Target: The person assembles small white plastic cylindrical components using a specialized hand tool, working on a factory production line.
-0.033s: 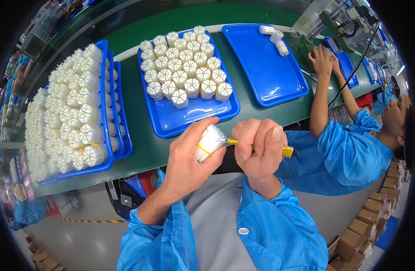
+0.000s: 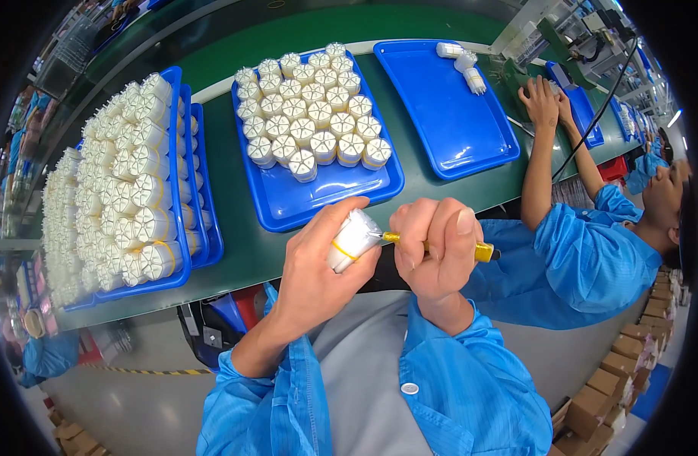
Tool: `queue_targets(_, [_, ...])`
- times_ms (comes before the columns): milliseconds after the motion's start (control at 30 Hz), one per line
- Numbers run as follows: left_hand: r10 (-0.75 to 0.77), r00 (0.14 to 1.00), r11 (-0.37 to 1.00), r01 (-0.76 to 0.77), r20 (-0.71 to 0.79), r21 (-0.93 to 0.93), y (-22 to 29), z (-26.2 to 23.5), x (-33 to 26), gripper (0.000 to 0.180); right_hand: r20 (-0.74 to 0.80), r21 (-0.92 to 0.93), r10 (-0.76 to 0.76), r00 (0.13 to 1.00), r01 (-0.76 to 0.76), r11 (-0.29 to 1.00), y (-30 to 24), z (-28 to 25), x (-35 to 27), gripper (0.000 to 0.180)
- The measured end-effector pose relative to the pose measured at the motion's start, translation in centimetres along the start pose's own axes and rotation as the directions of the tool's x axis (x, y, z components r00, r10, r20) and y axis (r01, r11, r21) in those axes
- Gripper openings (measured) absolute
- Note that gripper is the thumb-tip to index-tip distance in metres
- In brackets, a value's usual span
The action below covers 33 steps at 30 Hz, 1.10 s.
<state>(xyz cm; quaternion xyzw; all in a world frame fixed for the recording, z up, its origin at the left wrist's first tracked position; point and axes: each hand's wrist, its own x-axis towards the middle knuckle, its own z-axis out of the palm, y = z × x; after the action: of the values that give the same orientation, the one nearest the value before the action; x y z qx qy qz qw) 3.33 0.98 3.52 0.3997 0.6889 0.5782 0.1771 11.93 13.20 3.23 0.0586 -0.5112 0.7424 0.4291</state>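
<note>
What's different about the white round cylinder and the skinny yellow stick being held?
The white round cylinder is fat; the skinny yellow stick is thin. The cylinder is white with a yellow band; the stick is yellow with a dark end. The left hand holds the cylinder, the right hand the stick. Both show yellow.

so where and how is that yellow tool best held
Probably mid-handle, coming from the right with a curled grip: the yellow tool is slim and lies roughly sideways, its narrow end pointing left at the white bundle in the left hand. The right hand wraps it there, leaving both ends showing.
</note>
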Motion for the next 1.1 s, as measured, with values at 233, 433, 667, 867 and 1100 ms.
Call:
queue_targets(233, [-0.007, 0.999, 0.998, 0.005, 0.035, 0.056, -0.8, 0.1, 0.1, 0.046, 0.004, 0.028, 0.24, 0.971, -0.24, 0.97, 0.2, -1.0, 1.4, 0.045])
queue_targets(433, [-0.022, 0.997, 0.99, 0.032, 0.076, -0.135, -1.7, -0.6, -0.4, 0.05, -0.01, 0.125, 0.206, 0.978, -0.203, 0.971, 0.3, -1.4, 1.3, 0.044])
queue_targets(667, [-0.157, 0.987, 0.961, 0.158, 0.022, -0.227, -0.5, -0.6, -0.8, 0.047, -0.005, 0.142, 0.06, 0.998, -0.059, 0.988, 0.3, -0.5, 0.0, 0.043])
queue_targets(867, [-0.073, 0.997, 0.984, 0.069, -0.02, -0.163, -0.4, -0.4, -1.0, 0.049, 0.019, 0.082, 0.046, 0.999, -0.048, 0.996, 0.4, 0.1, -0.3, 0.042])
queue_targets(1100, [-0.086, 0.996, 0.993, 0.085, -0.003, -0.084, -0.8, -0.4, -1.1, 0.05, 0.032, -0.032, 0.055, 0.998, -0.054, 0.998, 0.4, 0.4, -0.2, 0.04])
